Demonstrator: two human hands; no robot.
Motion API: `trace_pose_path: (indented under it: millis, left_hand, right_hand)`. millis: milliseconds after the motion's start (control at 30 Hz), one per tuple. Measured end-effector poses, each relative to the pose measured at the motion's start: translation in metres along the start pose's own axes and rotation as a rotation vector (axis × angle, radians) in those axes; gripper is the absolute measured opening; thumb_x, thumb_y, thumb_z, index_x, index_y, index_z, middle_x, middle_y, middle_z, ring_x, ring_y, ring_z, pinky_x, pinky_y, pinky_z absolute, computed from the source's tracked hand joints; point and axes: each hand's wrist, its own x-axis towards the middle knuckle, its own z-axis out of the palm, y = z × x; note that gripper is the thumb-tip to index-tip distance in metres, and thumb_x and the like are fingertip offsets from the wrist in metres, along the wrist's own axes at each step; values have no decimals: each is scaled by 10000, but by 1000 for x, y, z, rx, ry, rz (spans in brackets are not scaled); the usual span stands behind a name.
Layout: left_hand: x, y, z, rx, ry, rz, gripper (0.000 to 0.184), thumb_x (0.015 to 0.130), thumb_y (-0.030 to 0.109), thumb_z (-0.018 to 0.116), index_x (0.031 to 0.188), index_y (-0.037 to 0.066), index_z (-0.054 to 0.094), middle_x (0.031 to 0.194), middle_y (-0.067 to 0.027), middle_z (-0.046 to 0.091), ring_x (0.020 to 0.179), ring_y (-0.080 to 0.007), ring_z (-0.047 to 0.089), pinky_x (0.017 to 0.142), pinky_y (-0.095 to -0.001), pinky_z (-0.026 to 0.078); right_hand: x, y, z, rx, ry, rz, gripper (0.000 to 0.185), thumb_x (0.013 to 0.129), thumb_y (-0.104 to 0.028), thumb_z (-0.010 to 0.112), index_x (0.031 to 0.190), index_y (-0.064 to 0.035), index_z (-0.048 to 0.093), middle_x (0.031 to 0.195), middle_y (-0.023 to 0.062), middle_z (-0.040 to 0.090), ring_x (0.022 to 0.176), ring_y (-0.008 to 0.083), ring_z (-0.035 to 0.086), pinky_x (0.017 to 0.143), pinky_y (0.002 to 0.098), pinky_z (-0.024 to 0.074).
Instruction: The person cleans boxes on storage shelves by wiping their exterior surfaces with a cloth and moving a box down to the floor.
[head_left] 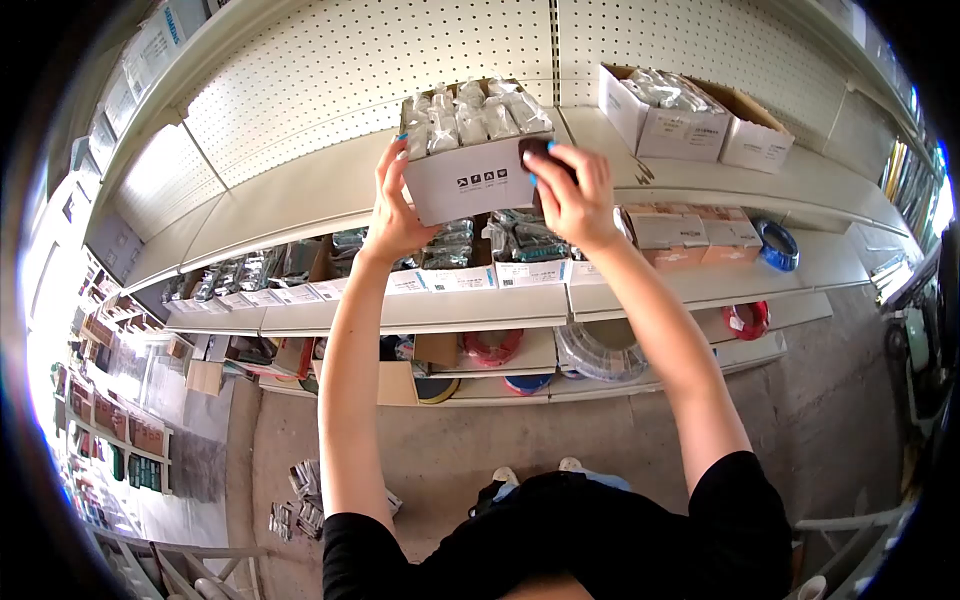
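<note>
A white cardboard box [463,190] filled with several plastic-wrapped items [470,115] is tilted towards me at the edge of the upper shelf. My left hand [392,205] grips the box at its left side, thumb low on the front and fingertips at the top corner. In my right hand [580,195] is a dark brown cloth [540,165], pressed at the right end of the box's front. The cloth's exact shape is partly hidden by my fingers. Small black symbols are printed on the front of the box.
Two open white boxes [680,135] stand to the right on the upper shelf [300,185]. Below are a row of open boxes with wrapped parts [525,240], brown cartons [690,230], and coils of blue [778,245] and red cable [746,320]. Packets [305,490] lie on the floor.
</note>
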Motion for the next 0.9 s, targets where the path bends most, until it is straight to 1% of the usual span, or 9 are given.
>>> trace_pose_path:
  millis: [67, 167, 300, 333, 433, 567, 667, 767, 900]
  left_hand:
    - [-2, 1, -1, -51, -14, -43, 1175, 591, 8, 824, 1447, 95, 24, 1458, -276, 145, 1278, -390, 375, 864, -449, 521]
    - [-1, 5, -3, -64, 6, -77, 1138, 591, -2, 818, 1443, 95, 70, 1448, -262, 191, 1236, -362, 436, 866, -444, 523]
    - [-7, 2, 2, -135, 25, -126, 1135, 595, -19, 811, 1455, 139, 86, 1461, -254, 210, 1233, -348, 456, 875, -439, 521]
    - [-8, 2, 2, -151, 31, -120, 1137, 596, -21, 811, 1457, 150, 88, 1467, -254, 207, 1235, -347, 458, 877, -439, 521]
    - [-8, -1, 2, -167, 31, -116, 1152, 595, -32, 809, 1464, 172, 81, 1482, -255, 191, 1246, -351, 454, 882, -440, 519]
    - [-9, 0, 4, -140, 57, -98, 1163, 586, -53, 800, 1466, 184, 76, 1487, -251, 183, 1243, -356, 462, 890, -444, 518]
    - [-13, 0, 2, -209, -8, -216, 1163, 586, -67, 789, 1465, 197, 76, 1490, -248, 173, 1231, -362, 478, 891, -435, 522]
    - [-7, -1, 1, -189, 23, -108, 1155, 591, -74, 781, 1463, 201, 77, 1492, -249, 166, 1219, -363, 491, 876, -420, 531]
    - [-7, 1, 0, -143, 15, -114, 1189, 591, -68, 788, 1473, 218, 42, 1488, -259, 167, 1190, -360, 517, 851, -402, 544]
  right_hand:
    - [-24, -7, 0, -15, -44, -46, 271, 774, -91, 648, 1042, -119, 668, 1036, 76, 551, 894, 265, 563, 792, 392, 451]
    - [-45, -14, -2, 9, -102, -125, 316, 723, -62, 645, 1034, -113, 671, 1023, 70, 558, 864, 224, 576, 750, 377, 460]
    - [-26, -11, -10, -14, -154, -145, 251, 754, -87, 604, 988, -145, 676, 1015, 34, 568, 872, 198, 579, 779, 361, 437]
    - [-20, -8, -8, -34, -120, -151, 232, 774, -98, 584, 982, -156, 669, 1009, 23, 573, 872, 191, 579, 789, 355, 426]
    - [8, 3, -1, -82, -44, -141, 245, 763, -102, 610, 994, -172, 652, 1005, 13, 575, 870, 182, 579, 769, 344, 423]
    - [34, 0, 7, -74, 22, -63, 301, 725, -108, 688, 1019, -157, 651, 1035, 24, 566, 867, 206, 579, 782, 360, 421]
    - [14, -9, 14, -90, 56, -24, 296, 748, -125, 689, 1040, -157, 655, 1036, 36, 562, 874, 227, 574, 791, 368, 423]
    - [-11, -18, 13, -78, 15, -58, 266, 773, -133, 665, 1037, -162, 662, 1019, 49, 554, 866, 215, 575, 779, 368, 423]
    - [-35, -21, 11, -49, -41, -148, 252, 773, -88, 600, 1005, -153, 672, 1011, 45, 560, 843, 198, 583, 754, 355, 419]
